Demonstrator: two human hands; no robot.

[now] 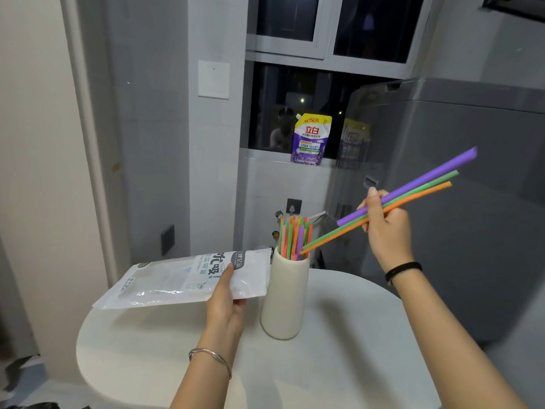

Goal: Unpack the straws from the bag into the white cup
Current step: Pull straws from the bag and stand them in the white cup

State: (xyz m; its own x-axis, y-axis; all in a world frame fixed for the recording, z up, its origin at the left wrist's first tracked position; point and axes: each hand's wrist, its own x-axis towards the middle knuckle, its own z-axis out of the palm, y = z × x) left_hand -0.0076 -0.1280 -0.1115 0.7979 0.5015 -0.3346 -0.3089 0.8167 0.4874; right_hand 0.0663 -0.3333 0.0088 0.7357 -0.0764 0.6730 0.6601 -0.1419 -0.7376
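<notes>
While my right hand (pixel 386 228) pinches three long plastic straws (pixel 413 184), purple, green and orange, slanted toward the tall white cylindrical cup (pixel 284 296) on the round white table (pixel 354 335), my left hand (pixel 225 302) grips the flat clear-and-white plastic bag (pixel 182 278) just beside it. Green and orange tips reach the crowded rim; purple sits short of it. Pushed in at this slant, they could jam against the standing straws (pixel 295 234), tip the cup, or drop purple outside.
</notes>
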